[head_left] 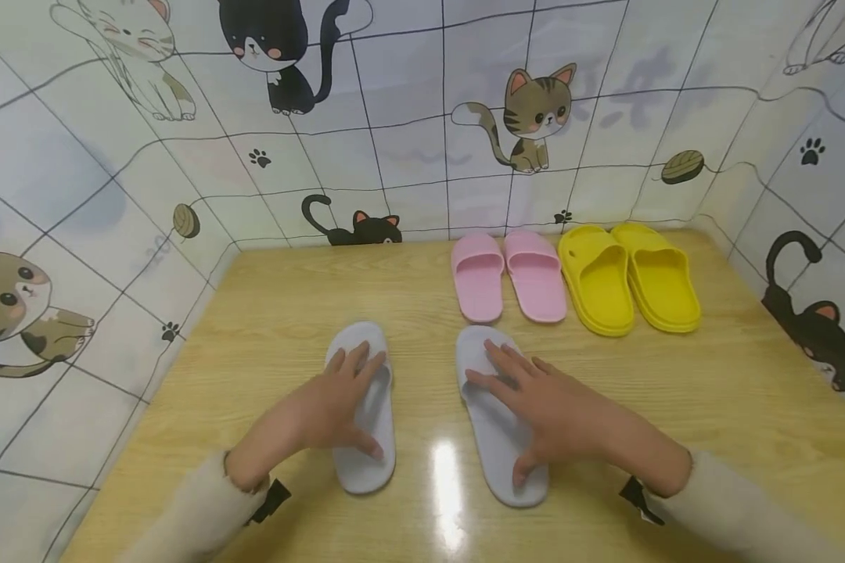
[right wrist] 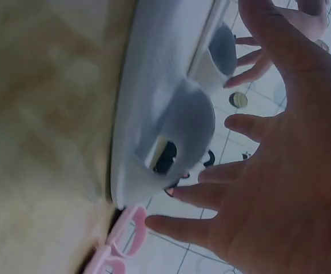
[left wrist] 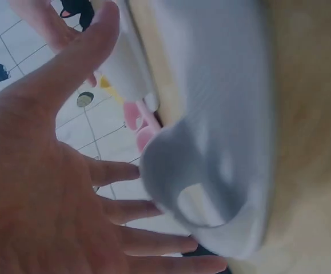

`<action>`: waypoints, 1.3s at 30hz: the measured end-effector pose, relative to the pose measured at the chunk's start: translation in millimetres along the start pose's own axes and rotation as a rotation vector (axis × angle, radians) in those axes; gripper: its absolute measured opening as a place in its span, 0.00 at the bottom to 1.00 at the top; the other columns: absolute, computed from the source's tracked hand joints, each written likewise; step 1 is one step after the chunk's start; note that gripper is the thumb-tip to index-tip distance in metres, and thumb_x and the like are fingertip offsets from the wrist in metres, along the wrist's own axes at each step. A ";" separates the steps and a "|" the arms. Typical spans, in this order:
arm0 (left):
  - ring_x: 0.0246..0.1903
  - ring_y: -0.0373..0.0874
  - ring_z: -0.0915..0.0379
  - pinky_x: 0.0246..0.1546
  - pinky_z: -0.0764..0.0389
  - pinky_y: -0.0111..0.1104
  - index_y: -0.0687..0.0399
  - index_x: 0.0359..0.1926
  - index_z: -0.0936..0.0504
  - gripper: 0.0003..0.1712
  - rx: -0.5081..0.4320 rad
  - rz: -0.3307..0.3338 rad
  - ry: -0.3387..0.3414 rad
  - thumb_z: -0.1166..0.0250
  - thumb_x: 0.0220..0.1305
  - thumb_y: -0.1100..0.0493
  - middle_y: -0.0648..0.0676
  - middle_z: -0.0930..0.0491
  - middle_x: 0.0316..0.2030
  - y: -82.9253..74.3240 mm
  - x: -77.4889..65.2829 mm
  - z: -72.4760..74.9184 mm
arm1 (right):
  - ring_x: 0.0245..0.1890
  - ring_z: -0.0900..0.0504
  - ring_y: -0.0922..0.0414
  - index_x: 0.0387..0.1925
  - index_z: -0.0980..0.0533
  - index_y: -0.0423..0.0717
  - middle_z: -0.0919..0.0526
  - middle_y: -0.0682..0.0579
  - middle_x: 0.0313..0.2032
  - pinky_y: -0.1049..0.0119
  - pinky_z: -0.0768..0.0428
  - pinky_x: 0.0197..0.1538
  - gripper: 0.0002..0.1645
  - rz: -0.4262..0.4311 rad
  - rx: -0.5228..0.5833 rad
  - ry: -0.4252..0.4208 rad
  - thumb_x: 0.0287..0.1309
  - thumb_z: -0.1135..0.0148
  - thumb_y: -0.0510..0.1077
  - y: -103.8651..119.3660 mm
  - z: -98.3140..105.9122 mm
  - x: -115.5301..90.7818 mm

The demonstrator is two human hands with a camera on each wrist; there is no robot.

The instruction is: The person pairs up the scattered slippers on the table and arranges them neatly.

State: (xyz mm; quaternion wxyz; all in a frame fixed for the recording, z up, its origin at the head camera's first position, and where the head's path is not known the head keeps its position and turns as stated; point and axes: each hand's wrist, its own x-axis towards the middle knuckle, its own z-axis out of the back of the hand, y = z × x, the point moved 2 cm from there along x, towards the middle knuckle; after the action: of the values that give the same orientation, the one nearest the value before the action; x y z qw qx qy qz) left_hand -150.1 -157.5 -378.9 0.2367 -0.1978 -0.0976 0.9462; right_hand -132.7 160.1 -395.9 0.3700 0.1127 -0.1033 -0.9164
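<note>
Two white slippers lie flat on the wooden surface, toes pointing away from me. Over the left white slipper (head_left: 366, 469) my left hand (head_left: 334, 403) is spread, thumb near the heel half and fingertips by the strap; the left wrist view shows the fingers straight beside the strap (left wrist: 176, 160). My right hand (head_left: 549, 407) hovers likewise above the right white slipper (head_left: 493, 438), fingers spread. In the right wrist view its fingers extend past the strap (right wrist: 188, 125) with nothing gripped. Whether any fingertip touches a slipper, I cannot tell.
At the back right, a pair of pink slippers (head_left: 479, 293) stands beside a pair of yellow clogs (head_left: 605, 293). Walls with cartoon cats and a grid (head_left: 408, 156) enclose the wooden surface (head_left: 282, 305) at the back and both sides.
</note>
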 end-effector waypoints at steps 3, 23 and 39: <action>0.75 0.84 0.65 0.69 0.40 0.70 0.56 0.83 0.56 0.80 -0.013 -0.021 -0.053 0.17 0.40 0.33 0.73 0.64 0.81 0.8 -8.1 -14.4 | 0.80 0.51 0.30 0.82 0.50 0.61 0.63 0.36 0.83 0.25 0.40 0.72 0.83 -0.009 -0.012 0.009 0.24 0.18 0.76 6.3 -9.3 -3.4; 0.75 0.83 0.72 0.65 0.39 0.76 0.59 0.83 0.63 0.94 0.012 0.018 -0.078 0.14 0.27 0.29 0.69 0.72 0.81 -8.8 -12.9 -34.6 | 0.77 0.55 0.22 0.83 0.52 0.61 0.65 0.30 0.81 0.25 0.38 0.71 0.86 0.027 -0.041 0.020 0.23 0.14 0.73 26.5 -19.4 3.5; 0.75 0.85 0.64 0.62 0.31 0.73 0.61 0.83 0.60 0.95 0.151 0.077 0.010 0.13 0.22 0.28 0.71 0.66 0.81 -19.8 3.1 -22.4 | 0.79 0.57 0.25 0.83 0.54 0.62 0.64 0.35 0.82 0.28 0.42 0.74 0.89 0.017 -0.039 0.054 0.20 0.12 0.71 31.4 -15.6 32.6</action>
State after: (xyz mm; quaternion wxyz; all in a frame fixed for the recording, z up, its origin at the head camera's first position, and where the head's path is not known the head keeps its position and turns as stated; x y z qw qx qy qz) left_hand -135.1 -136.8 -394.6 0.2147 -0.1878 -0.0172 0.9583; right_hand -130.5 113.4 -406.5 0.3827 0.1294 -0.0765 -0.9116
